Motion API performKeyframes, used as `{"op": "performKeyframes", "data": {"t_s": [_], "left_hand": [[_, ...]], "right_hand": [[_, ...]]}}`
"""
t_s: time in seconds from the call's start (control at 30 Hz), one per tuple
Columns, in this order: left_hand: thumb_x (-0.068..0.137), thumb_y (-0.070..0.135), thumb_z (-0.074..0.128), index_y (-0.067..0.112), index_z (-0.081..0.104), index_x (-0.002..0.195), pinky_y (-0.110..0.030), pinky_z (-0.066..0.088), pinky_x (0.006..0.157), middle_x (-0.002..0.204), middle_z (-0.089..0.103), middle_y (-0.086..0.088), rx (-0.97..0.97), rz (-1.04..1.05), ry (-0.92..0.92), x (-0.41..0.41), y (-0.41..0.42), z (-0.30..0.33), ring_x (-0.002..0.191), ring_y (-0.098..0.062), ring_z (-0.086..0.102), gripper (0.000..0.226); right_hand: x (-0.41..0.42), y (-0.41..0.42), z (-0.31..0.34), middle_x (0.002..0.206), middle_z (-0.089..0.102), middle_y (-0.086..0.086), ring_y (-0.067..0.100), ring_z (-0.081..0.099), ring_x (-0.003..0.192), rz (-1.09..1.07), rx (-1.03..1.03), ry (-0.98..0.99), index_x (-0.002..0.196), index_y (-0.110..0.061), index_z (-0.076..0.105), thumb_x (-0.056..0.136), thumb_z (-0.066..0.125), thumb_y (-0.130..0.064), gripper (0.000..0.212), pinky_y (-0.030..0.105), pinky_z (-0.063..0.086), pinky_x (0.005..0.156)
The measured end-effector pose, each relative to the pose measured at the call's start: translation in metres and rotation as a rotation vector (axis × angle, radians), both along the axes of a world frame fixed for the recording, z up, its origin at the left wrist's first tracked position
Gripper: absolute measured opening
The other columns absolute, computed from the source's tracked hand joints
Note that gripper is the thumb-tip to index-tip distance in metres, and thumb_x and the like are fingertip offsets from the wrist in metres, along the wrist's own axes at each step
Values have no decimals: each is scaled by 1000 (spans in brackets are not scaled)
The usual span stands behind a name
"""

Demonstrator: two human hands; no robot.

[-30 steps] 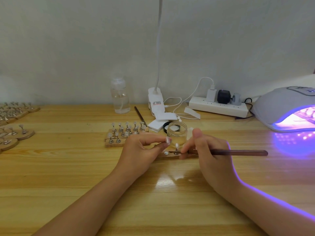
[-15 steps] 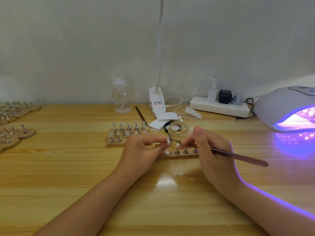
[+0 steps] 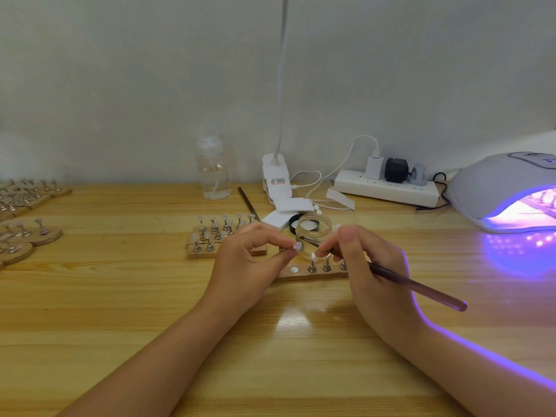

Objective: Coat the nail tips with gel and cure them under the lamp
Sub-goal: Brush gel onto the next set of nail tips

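Note:
My left hand [image 3: 251, 258] pinches a small metal stand carrying a clear nail tip [image 3: 298, 246], lifted just above the table. My right hand [image 3: 368, 266] grips a dark brush [image 3: 416, 286], its bristle end touching that nail tip. Right behind the hands stands an open glass jar of gel [image 3: 313, 231]. Under my right fingers lies a wooden strip [image 3: 304, 275] with several nail tips on stands. The curing lamp [image 3: 505, 188] glows violet at the far right, with something inside it.
A wooden block with several nail tip stands [image 3: 222, 233] sits left of the jar. More wooden holders [image 3: 27, 233] line the left edge. At the back stand a clear bottle [image 3: 213, 170], a clip lamp [image 3: 276, 182], a power strip [image 3: 388, 188] and a spare brush [image 3: 248, 203].
The brush swung from lying level over the strip to a slant, handle lower at the right, bristle end raised to the nail tip in my left hand. Left hand barely moved.

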State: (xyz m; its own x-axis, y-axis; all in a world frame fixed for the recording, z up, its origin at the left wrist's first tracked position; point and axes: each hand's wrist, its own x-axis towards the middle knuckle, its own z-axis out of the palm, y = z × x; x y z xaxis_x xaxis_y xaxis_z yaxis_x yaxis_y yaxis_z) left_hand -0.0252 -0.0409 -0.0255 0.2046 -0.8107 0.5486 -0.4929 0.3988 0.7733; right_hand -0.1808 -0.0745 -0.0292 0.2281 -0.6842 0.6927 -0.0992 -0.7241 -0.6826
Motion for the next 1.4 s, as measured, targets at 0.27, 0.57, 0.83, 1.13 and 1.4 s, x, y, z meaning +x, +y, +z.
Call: {"op": "performKeyframes", "data": {"t_s": [0.27, 0.57, 0.83, 1.13, 1.4], "left_hand": [[67, 10, 76, 36, 66, 67, -19, 44, 79, 75, 63, 11, 7, 33, -18, 0, -1, 0, 82, -5, 58, 28], [67, 9, 76, 31, 67, 68, -30, 50, 72, 72, 59, 13, 1, 37, -33, -1, 0, 1, 78, -3, 55, 24], [69, 11, 75, 34, 66, 68, -18, 45, 79, 72, 66, 24, -8, -20, -49, 0, 1, 3, 76, 4, 60, 25], [72, 7, 74, 25, 64, 65, -12, 48, 72, 79, 70, 2, 167, -109, 13, 1, -1, 1, 82, -8, 64, 22], [70, 6, 75, 27, 65, 63, -13, 47, 65, 75, 65, 3, 170, -102, -23, 2, -3, -1, 76, -12, 60, 24]], "right_hand": [[0, 0, 1, 67, 65, -1, 14, 60, 70, 3, 9, -9, 68, -20, 63, 89, 36, -38, 39, 31, 48, 70], [0, 0, 0, 67, 64, -2, 14, 60, 67, 22, 4, -1, 66, -14, 64, 90, 35, -35, 43, 32, 48, 67], [-1, 0, 0, 62, 66, 4, 5, 60, 60, 85, 109, -144, 60, -15, 63, 92, 42, -32, 42, 13, 44, 63], [-2, -9, 2, 63, 68, -2, 3, 62, 64, -29, 195, -278, 65, -17, 63, 92, 36, -28, 40, 10, 45, 63], [-1, -11, 1, 61, 67, -2, 3, 63, 63, -14, 212, -261, 65, -15, 63, 92, 37, -29, 40, 11, 45, 62]]}}
